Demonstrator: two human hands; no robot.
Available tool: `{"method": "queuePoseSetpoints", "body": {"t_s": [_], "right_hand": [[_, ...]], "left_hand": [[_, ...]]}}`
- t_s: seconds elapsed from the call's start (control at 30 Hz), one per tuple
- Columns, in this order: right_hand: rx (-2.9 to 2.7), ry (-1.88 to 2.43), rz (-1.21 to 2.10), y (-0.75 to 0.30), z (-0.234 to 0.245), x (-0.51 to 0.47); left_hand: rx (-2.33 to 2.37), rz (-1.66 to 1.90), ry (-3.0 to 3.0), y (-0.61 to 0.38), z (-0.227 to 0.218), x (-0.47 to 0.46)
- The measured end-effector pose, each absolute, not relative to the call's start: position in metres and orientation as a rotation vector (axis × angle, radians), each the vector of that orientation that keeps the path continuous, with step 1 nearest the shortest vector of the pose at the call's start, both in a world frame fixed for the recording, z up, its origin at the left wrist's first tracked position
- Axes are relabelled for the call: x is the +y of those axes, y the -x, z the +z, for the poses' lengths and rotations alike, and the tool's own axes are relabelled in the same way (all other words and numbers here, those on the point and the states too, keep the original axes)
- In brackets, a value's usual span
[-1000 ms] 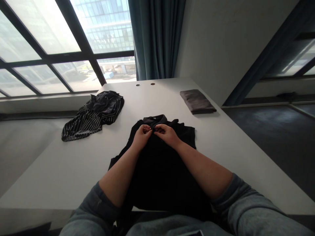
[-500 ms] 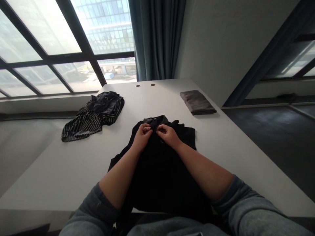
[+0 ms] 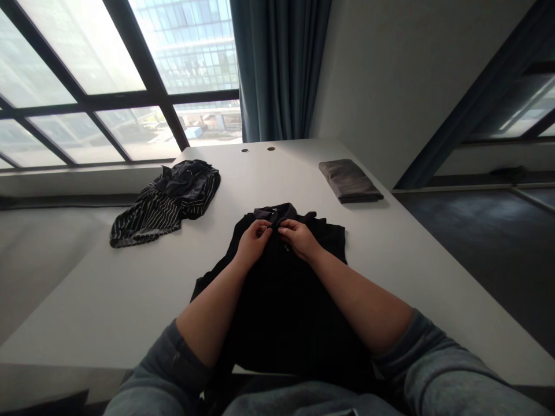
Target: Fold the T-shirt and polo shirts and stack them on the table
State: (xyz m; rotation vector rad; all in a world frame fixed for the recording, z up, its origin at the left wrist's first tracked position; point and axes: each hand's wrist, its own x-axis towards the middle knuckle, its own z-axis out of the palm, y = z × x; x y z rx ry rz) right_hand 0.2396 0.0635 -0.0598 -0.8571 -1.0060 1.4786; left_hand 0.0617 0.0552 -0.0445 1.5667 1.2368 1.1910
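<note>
By the worktop's (image 3: 130,289) front edge, L hand (image 3: 251,242) & R hand (image 3: 299,238) each grip the black shirt (image 3: 281,300) at its neck; shirt & striped top (image 3: 165,202) not folded yet.

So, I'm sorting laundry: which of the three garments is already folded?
The grey garment, far right; the striped one is crumpled, the black one spread out.

Matt black cloth shirt (image 3: 281,289) lies on a smooth, matt white table (image 3: 130,289).

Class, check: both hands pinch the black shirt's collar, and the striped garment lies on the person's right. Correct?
No. The head view shows the striped garment on the person's left; left hand and right hand do pinch the collar of the black shirt.
</note>
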Motion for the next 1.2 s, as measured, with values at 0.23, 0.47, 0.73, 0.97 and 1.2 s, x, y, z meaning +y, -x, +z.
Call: {"method": "queuePoseSetpoints", "body": {"t_s": [0.23, 0.47, 0.73, 0.97, 1.2], "right_hand": [[-0.904, 0.775, 1.586, -0.241, -0.061, 0.066], [-0.922, 0.772, 1.547, -0.243, -0.062, 0.068], [-1.141, 0.88, 1.375, -0.242, -0.06, 0.066], [-1.343, 0.968, 1.175, -0.244, -0.058, 0.063], [-1.381, 1.024, 1.11, -0.245, -0.056, 0.062]], "left_hand": [[1.325, 1.196, -1.643, -0.063, -0.037, 0.051], [1.374, 1.202, -1.779, -0.063, -0.032, 0.047], [1.358, 1.262, -1.775, -0.063, -0.032, 0.047], [1.479, 1.248, -1.873, -0.061, -0.034, 0.048], [1.391, 1.253, -2.044, -0.059, -0.032, 0.048]]}}
